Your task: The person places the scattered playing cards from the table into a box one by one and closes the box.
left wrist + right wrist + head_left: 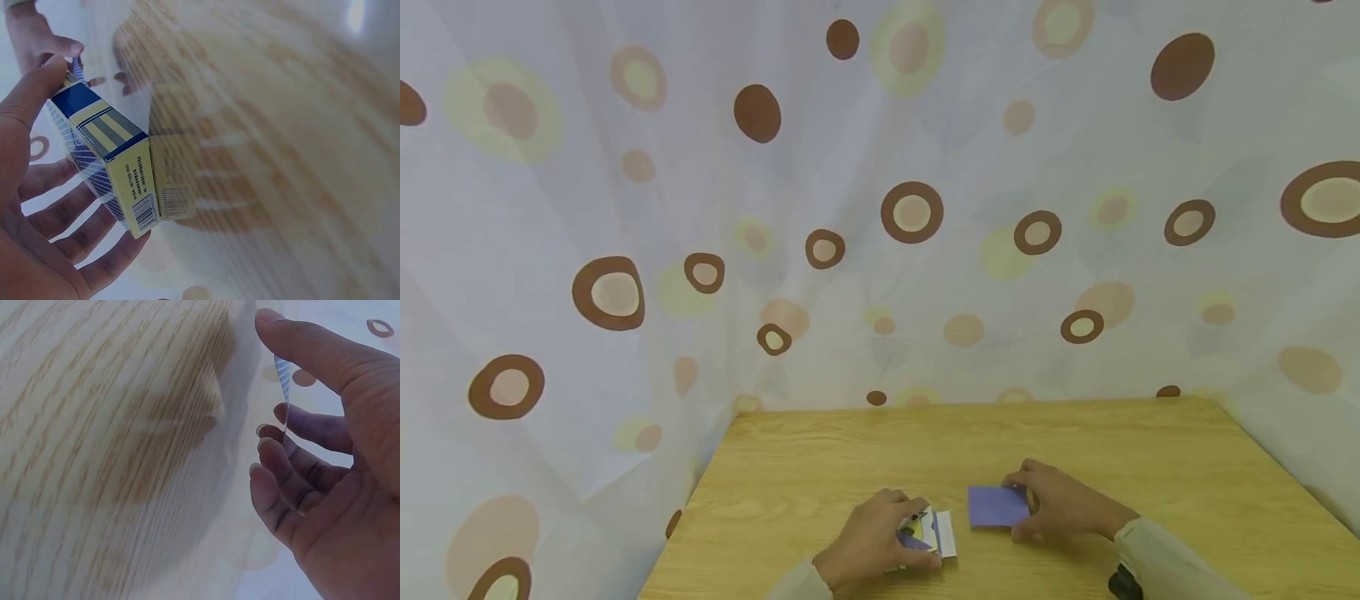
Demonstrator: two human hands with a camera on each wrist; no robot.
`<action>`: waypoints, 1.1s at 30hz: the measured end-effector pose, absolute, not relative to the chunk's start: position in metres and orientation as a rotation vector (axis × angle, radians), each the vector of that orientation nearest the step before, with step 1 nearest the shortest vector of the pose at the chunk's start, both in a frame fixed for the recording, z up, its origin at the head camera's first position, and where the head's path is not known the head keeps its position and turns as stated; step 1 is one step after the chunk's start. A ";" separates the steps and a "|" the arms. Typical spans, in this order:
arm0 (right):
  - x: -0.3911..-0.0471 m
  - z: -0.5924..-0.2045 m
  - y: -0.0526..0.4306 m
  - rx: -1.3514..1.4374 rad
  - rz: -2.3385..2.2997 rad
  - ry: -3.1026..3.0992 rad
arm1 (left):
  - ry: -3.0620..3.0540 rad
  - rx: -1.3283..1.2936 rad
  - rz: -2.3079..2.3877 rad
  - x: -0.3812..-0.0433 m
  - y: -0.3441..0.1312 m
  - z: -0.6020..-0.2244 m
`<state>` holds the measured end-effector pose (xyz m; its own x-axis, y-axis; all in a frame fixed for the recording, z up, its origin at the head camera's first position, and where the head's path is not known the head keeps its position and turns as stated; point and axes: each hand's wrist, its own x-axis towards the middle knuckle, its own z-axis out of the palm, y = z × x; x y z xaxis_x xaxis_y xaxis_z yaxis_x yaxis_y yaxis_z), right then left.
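My left hand (876,537) grips a small playing-card box (929,530), thumb along the near side and fingers along the far side. A white flap (946,533) sticks out at its right end. In the left wrist view the box (115,140) shows cream and blue sides and a barcode, its lower edge right at the tabletop. To the right, my right hand (1063,502) holds a thin purple-backed stack of cards (996,507) by its right end, between thumb and fingers. Only a narrow blue-patterned sliver of the cards (283,378) shows in the right wrist view.
Both hands are over a glossy wood-grain table (820,454). A white curtain (850,150) with brown, pink and yellow circles hangs along its back and sides. Something small and black (1124,582) is at the right sleeve.
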<state>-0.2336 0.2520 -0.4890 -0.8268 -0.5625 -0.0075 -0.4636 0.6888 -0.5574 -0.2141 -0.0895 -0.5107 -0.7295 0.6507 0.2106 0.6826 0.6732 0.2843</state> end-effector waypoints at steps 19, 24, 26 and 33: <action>-0.233 -0.487 0.249 -0.873 -0.805 2.783 | -2.810 -1.106 -0.539 -0.217 -0.088 -0.511; -0.232 -0.483 0.245 -0.870 -0.786 2.787 | -2.807 -1.106 -0.547 -0.217 -0.088 -0.510; -0.233 -0.482 0.244 -0.860 -0.777 2.796 | -2.807 -1.103 -0.544 -0.217 -0.088 -0.510; -0.232 -0.481 0.240 -0.848 -0.750 2.824 | -2.827 -1.085 -0.525 -0.217 -0.088 -0.509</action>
<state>-0.2320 0.2399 -0.4809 -0.8401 -0.5405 0.0452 -0.4918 0.7239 -0.4839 -0.2165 -0.0878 -0.5091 -0.7487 0.6371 0.1833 0.6604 0.6928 0.2897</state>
